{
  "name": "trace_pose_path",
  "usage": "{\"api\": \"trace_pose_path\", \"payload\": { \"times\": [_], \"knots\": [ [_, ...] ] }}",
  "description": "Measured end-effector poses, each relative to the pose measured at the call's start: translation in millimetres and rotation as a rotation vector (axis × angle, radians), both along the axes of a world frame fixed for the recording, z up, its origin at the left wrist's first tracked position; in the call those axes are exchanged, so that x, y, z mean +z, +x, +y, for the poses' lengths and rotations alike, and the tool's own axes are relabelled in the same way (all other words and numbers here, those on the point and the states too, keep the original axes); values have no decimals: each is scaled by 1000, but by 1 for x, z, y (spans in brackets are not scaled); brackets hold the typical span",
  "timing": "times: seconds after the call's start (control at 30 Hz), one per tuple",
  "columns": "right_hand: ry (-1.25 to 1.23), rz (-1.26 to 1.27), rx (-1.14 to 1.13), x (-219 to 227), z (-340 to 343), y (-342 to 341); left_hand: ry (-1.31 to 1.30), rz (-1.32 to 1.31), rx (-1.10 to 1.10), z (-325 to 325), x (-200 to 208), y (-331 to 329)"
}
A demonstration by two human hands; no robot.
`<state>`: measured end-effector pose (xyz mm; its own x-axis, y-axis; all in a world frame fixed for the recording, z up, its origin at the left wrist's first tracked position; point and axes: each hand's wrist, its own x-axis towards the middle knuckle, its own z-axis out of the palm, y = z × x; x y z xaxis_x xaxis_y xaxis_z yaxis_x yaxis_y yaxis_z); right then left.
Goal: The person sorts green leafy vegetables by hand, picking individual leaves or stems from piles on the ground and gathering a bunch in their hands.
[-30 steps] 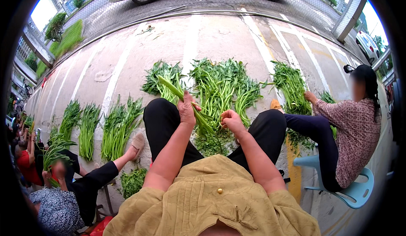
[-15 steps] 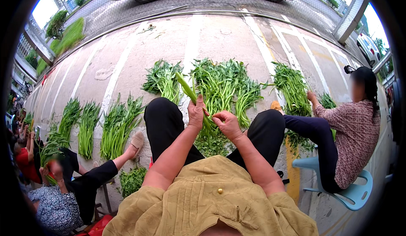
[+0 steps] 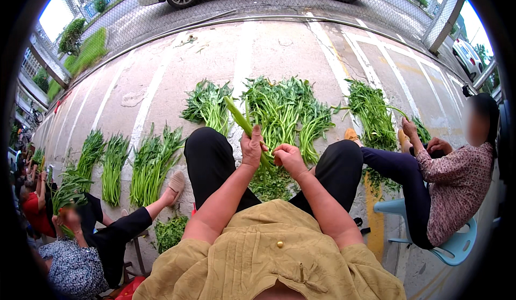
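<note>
In front of my knees, my left hand (image 3: 251, 147) is closed round a bunch of water spinach stalks (image 3: 237, 116). Their thick pale-green ends point up and away to the left; the lower part hangs below my fist. Just right of it, my right hand (image 3: 290, 159) has its thumb and fingers pinched together, a small gap from the left hand. What those fingertips hold, if anything, cannot be made out. Beyond my hands lies a wide heap of leafy water spinach (image 3: 277, 101) on the ground. Cut leafy scraps (image 3: 271, 186) lie between my legs.
More water spinach lies in a left bundle (image 3: 146, 165), a far bundle (image 3: 208, 104) and a right bundle (image 3: 374, 117). On the right a person (image 3: 457, 187) sits on a blue plastic stool (image 3: 457, 242); another person (image 3: 75, 262) sits at left with greens. A wire fence (image 3: 301, 10) stands ahead.
My right hand has shifted slightly; the left still grips the stalks. The person at right has leaned back, drawing a stem away from the bundle there.
</note>
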<state>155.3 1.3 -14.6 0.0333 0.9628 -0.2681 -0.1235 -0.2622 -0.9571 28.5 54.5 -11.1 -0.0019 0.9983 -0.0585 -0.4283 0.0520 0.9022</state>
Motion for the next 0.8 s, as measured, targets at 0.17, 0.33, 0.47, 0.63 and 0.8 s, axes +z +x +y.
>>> {"api": "trace_pose_path", "payload": {
  "times": [0.17,0.33,0.47,0.63,0.8],
  "knots": [
    [-129,162,-92,6,1,-1,-13,-16,10,0,-2,-1],
    [-191,158,-208,1,-2,19,-62,-207,107,15,11,-24],
    [71,-39,36,2,-4,22,-94,-187,56,14,14,-21],
    [125,-81,30,0,-4,9,-101,-109,24,10,10,-19],
    [206,-97,-44,11,-2,4,-96,-60,-44,8,2,-15]
  ]
}}
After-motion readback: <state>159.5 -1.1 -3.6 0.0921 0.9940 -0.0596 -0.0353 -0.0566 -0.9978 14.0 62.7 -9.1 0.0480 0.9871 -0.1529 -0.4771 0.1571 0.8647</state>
